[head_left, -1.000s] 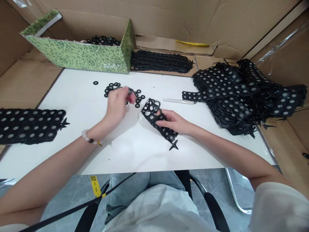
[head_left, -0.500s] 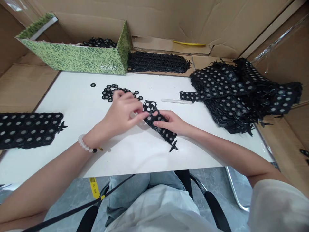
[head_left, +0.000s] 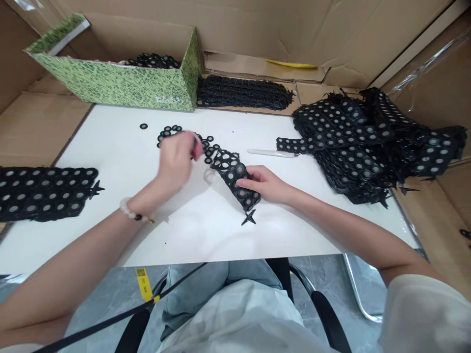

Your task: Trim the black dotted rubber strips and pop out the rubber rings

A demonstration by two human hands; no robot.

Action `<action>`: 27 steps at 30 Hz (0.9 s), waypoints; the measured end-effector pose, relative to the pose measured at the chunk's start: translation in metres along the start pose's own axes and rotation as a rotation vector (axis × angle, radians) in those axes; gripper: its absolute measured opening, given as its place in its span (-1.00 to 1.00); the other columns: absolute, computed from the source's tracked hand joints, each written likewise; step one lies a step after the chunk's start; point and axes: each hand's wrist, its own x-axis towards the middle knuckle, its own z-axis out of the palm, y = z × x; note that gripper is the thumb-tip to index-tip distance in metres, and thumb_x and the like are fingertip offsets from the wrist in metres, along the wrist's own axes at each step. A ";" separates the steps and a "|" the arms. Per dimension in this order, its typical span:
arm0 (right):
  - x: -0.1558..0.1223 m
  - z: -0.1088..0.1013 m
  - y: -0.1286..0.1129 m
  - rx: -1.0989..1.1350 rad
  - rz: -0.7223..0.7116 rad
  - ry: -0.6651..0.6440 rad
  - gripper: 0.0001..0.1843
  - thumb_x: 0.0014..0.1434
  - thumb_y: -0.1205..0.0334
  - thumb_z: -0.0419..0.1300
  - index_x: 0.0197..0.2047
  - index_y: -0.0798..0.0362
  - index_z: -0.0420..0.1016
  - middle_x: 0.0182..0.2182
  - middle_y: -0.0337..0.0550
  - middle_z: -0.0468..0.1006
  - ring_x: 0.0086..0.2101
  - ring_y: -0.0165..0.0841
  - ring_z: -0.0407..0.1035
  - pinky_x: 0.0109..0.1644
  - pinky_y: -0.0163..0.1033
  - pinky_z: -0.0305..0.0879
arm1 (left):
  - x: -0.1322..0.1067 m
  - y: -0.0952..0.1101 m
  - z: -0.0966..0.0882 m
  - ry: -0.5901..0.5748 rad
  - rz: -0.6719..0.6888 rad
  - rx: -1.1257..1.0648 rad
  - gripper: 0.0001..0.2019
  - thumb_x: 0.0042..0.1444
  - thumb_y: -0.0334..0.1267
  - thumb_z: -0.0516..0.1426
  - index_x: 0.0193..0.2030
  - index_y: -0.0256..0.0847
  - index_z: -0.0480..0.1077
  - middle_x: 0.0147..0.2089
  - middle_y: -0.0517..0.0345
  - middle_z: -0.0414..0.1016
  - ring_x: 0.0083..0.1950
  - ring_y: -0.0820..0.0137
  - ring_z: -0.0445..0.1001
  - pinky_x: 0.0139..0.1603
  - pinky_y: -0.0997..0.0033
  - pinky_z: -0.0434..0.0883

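Note:
My right hand (head_left: pixel 267 184) grips the right edge of a black strip (head_left: pixel 237 179) set with rows of round discs, thumb on top. Open holes show at the strip's far end, and a star-shaped tip (head_left: pixel 249 217) sticks out at its near end. My left hand (head_left: pixel 178 154), a bracelet on its wrist, is curled and blurred just above a loose pile of small black rings (head_left: pixel 172 130). A dark spot shows by its fingertips, but I cannot tell whether it is a held ring. Some rings (head_left: pixel 209 153) lie close to the strip's far end.
A white pen-like tool (head_left: pixel 271 153) lies right of the strip. Beyond it is a heap of black disc strips (head_left: pixel 342 142). Stacked strips (head_left: pixel 46 193) lie at left, others (head_left: pixel 245 92) at the back beside a green patterned box (head_left: pixel 121 83). One ring (head_left: pixel 143 126) sits apart.
My left hand has left the strip's far end and curled over the ring pile. The strip has turned a little, its star tip shifting left; my right hand still holds it.

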 end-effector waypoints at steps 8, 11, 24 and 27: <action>-0.004 0.003 0.000 -0.006 0.008 -0.002 -0.69 0.13 0.02 0.36 -0.30 0.10 0.48 -0.45 -0.29 0.49 -0.43 -0.42 0.35 -0.32 -0.31 0.29 | 0.011 -0.051 -0.010 -0.035 -0.009 0.616 -0.65 0.35 -0.02 0.00 0.03 -0.10 0.51 0.11 -0.09 0.45 0.13 0.01 0.16 0.06 -0.07 0.07; -0.003 0.003 0.002 -0.071 -0.026 -0.023 -0.69 0.19 0.01 0.30 -0.31 0.10 0.44 -0.44 -0.29 0.45 -0.41 -0.42 0.33 -0.30 -0.30 0.27 | 0.002 -0.026 -0.005 -0.029 0.098 0.534 -0.72 0.35 -0.06 0.04 -0.05 -0.12 0.49 0.01 -0.01 0.47 0.14 0.04 0.21 0.09 -0.03 0.06; -0.002 0.001 0.002 -0.560 -0.292 -0.169 -0.74 0.28 0.09 0.23 -0.33 0.10 0.43 -0.55 -0.38 0.29 -0.50 -0.49 0.12 -0.37 -0.34 0.05 | -0.030 0.022 0.027 -0.728 0.296 0.311 -0.53 0.42 0.00 -0.10 -0.46 -0.20 0.30 -0.47 0.11 0.43 -0.27 0.25 0.34 0.01 0.02 0.13; 0.000 0.000 0.001 -0.428 -0.237 -0.133 -0.69 0.29 0.00 0.22 -0.29 0.11 0.45 -0.53 -0.36 0.29 -0.47 -0.47 0.15 -0.35 -0.33 0.08 | -0.029 0.021 0.026 -0.637 0.318 0.294 -0.53 0.45 -0.11 -0.17 -0.46 -0.19 0.30 -0.44 0.10 0.45 -0.25 0.25 0.36 0.03 0.02 0.15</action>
